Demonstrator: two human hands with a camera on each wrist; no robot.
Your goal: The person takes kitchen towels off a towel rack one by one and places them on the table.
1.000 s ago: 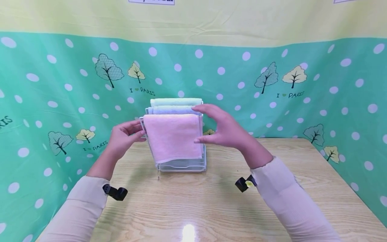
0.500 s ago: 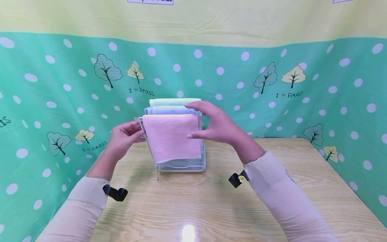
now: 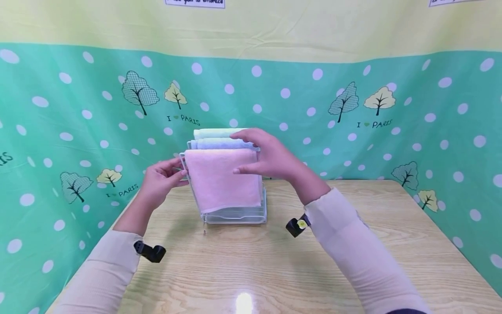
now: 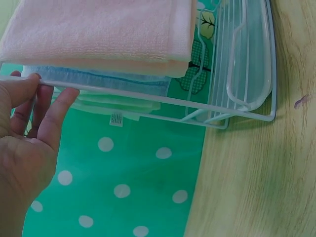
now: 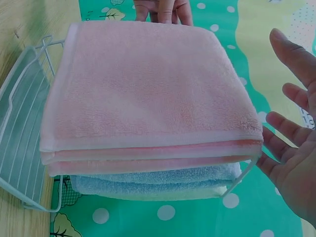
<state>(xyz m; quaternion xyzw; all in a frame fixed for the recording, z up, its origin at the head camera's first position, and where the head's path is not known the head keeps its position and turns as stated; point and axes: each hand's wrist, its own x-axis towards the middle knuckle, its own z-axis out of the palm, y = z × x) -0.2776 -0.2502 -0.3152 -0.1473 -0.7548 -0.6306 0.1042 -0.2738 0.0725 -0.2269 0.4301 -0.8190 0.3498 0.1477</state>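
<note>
A dotted curtain (image 3: 298, 144) hangs behind the counter (image 3: 255, 257). On the counter stands a white wire rack (image 3: 234, 214) holding, front to back, a pink towel (image 3: 219, 185), a blue towel (image 3: 215, 143) and a pale green towel (image 3: 211, 134). The right hand (image 3: 270, 155) spreads its fingers wide by their right end; contact, I can't tell. The left hand (image 3: 160, 179) pinches the rack's left wire.

Green polka-dot cloth backdrop (image 3: 415, 96), tree prints (image 3: 140, 92), "PARIS" lettering (image 3: 190, 119), pale yellow band (image 3: 321, 32) above; wood-grain table (image 3: 243, 257), white glare spot (image 3: 244, 302) at near side.
</note>
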